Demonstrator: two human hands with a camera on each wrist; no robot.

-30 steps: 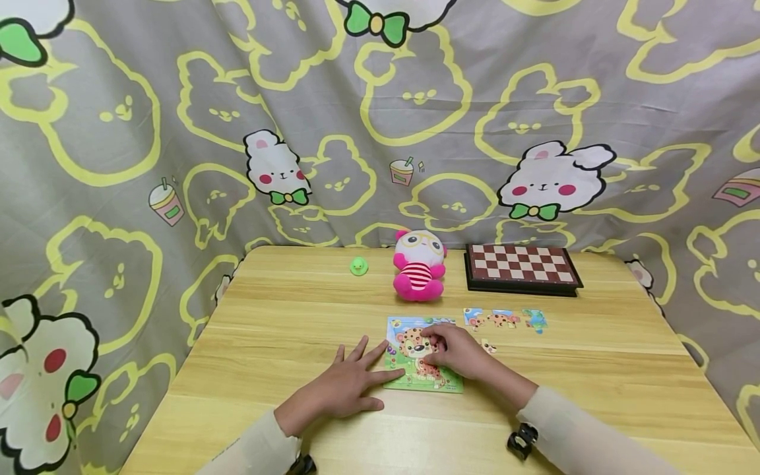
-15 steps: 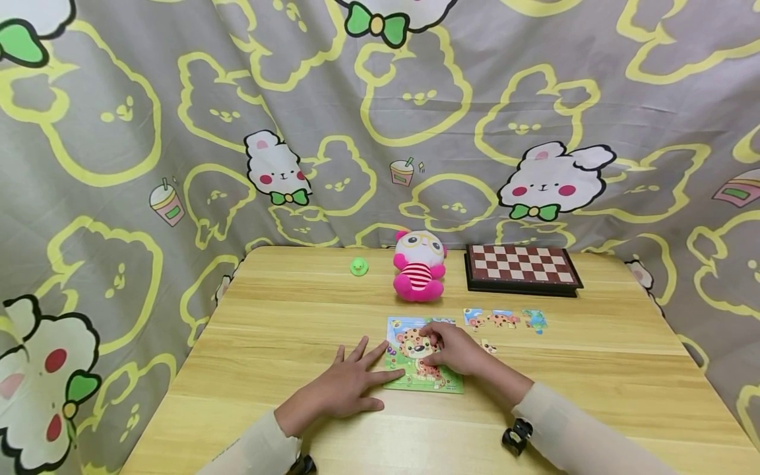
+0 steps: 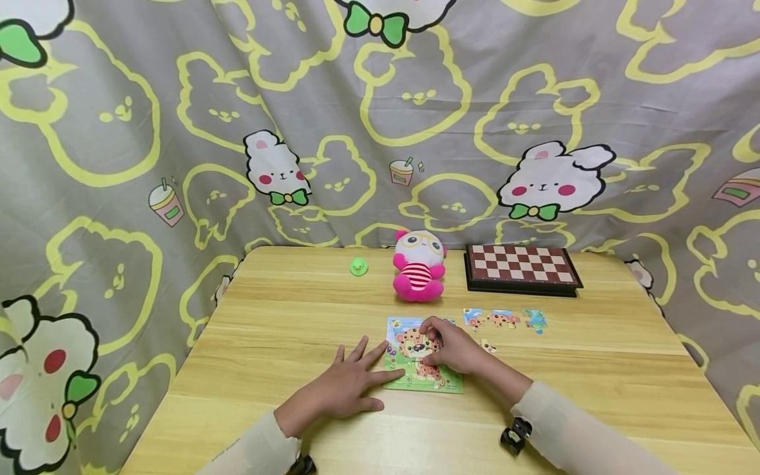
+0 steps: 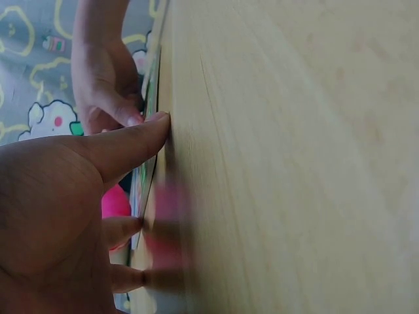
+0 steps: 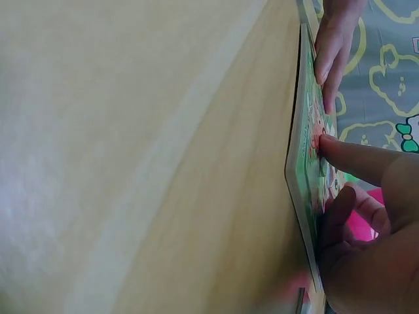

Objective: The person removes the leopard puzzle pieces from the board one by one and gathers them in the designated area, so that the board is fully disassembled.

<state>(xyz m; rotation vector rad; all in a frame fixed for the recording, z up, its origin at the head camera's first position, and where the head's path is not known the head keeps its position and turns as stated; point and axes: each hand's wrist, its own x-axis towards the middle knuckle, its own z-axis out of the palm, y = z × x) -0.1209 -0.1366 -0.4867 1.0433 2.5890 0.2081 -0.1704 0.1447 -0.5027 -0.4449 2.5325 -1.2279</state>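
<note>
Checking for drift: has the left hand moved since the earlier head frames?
No. Against the pink plush toy in the head view, the left hand shows no visible shift in any direction.

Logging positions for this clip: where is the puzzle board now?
In the head view, the puzzle board lies just right of centre, below the plush toy, partly under the right hand.

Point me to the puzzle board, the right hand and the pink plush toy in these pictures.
Puzzle board [image 3: 433, 388]: head view, on its near green border.
Right hand [image 3: 456, 348]: head view, on the back of the hand.
Pink plush toy [image 3: 417, 276]: head view, on its striped belly.
</note>
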